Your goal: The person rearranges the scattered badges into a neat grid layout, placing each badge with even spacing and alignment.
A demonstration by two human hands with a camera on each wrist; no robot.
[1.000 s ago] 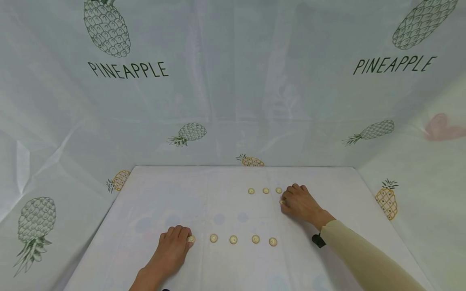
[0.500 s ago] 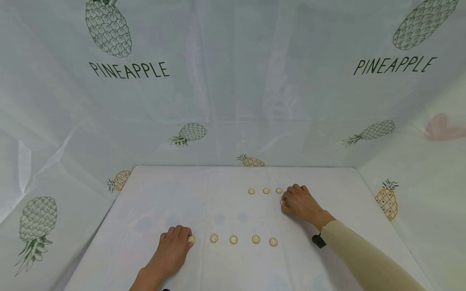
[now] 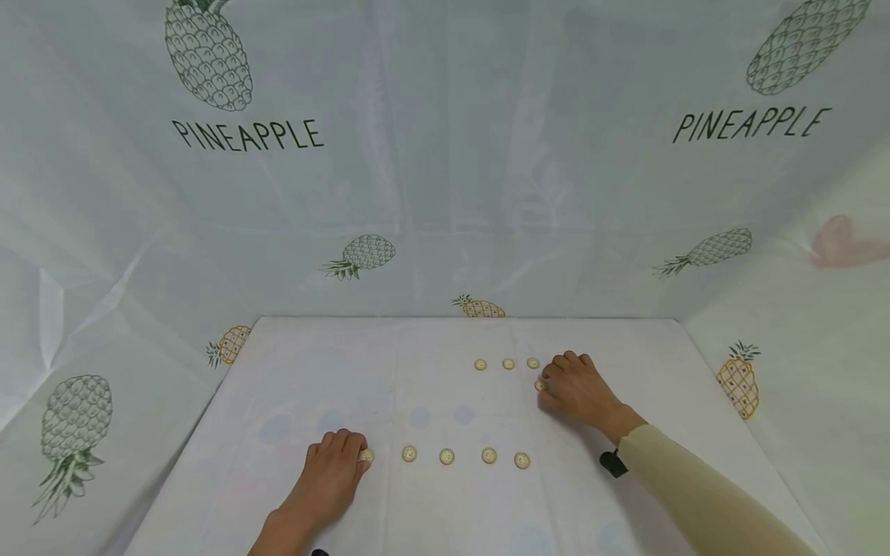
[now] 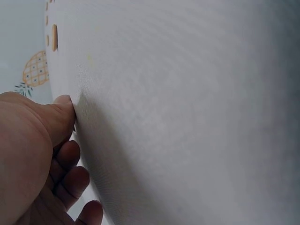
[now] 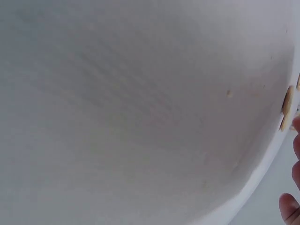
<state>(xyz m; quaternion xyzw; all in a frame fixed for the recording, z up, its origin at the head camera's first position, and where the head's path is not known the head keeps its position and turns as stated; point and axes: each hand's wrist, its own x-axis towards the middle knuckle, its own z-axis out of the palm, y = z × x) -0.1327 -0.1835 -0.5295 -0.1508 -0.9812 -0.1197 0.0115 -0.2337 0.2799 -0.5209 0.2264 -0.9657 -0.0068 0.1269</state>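
- While the left hand (image 3: 328, 472) rests on the worktop (image 3: 431, 517), its grip is clamped on the left button (image 3: 366, 456), pinched between thumb and bent forefinger.
- From the left wrist, that thumb (image 4: 58, 117) shows with its tip down at the white surface and the other fingers curled (the button itself is hidden there).
- To the right of the left button, four more lie flat and apart in a nearly straight row: the second button (image 3: 409, 454), third button (image 3: 446, 456), fourth button (image 3: 489, 455) and fifth button (image 3: 521, 460).
- Farther back, the right hand (image 3: 580, 390) has its grip together on the right button (image 3: 539, 385), thumb on the near side, forefinger on the far side.
- The right wrist view catches only fingertips (image 5: 296, 145) at its edge (some buttons beside them appear edge-on).
- Just beyond the right button lies the corner button (image 3: 532, 363), near the right fingers; leftward from it come the middle button (image 3: 508, 364) and end button (image 3: 480, 364).
- A pale sleeve (image 3: 702, 486) covers the right forearm, with a black object (image 3: 613, 463) at its cuff.
- Behind the worktop hangs a greyish sheet (image 3: 445, 170) with pineapple prints (image 3: 368, 251) and the lettering PINEAPPLE (image 3: 246, 135).
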